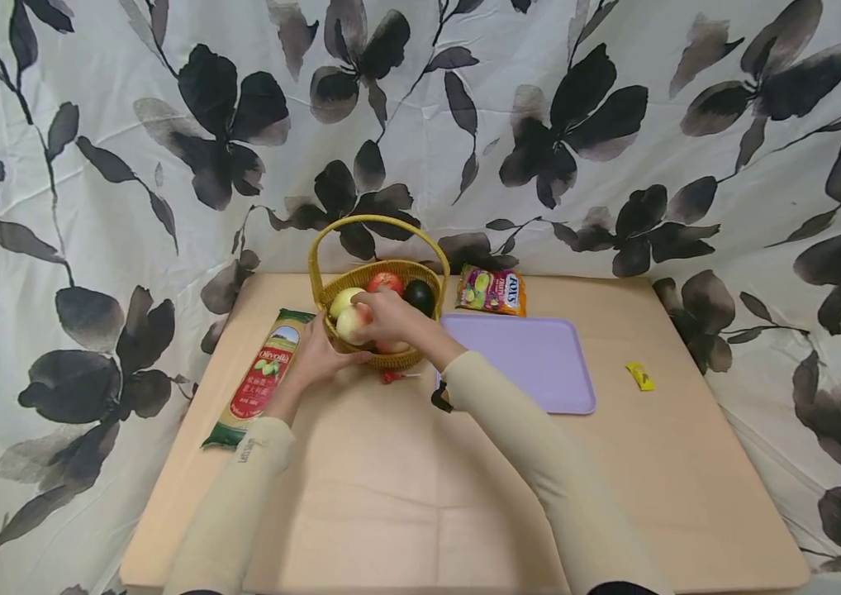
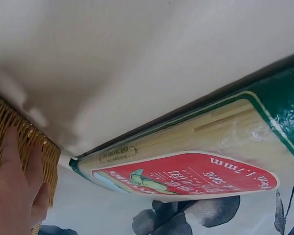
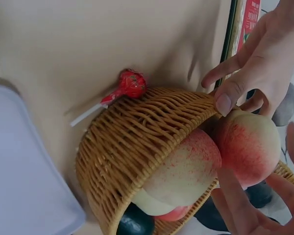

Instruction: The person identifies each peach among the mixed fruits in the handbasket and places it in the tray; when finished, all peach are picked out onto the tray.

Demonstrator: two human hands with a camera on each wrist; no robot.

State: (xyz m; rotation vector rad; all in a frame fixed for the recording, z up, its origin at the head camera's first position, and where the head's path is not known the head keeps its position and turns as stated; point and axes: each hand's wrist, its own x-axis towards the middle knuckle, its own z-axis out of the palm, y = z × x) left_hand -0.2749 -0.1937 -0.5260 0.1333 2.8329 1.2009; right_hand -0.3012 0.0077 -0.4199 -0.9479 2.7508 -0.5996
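A yellow wicker basket (image 1: 404, 359) with a tall handle stands at the back of the table. My right hand (image 1: 392, 321) is over its left side, fingers around a peach (image 3: 252, 149) at the rim. My left hand (image 1: 319, 354) holds the basket's left end; in the right wrist view its thumb lies at the rim beside the peach. In the left wrist view, the left hand (image 2: 17, 191) has its fingers against the wicker. The basket contains another peach (image 3: 186, 166), a red fruit (image 1: 386, 281), a pale green fruit (image 1: 342, 300) and a dark avocado-like fruit (image 1: 419, 296).
A spaghetti pack (image 1: 263, 376) lies left of the basket. A red lollipop (image 3: 132, 84) lies against its front. To the right are a lilac tray (image 1: 525, 359), a bag of sweets (image 1: 491, 290) and a small yellow packet (image 1: 640, 377). Floral cloth hangs behind the table.
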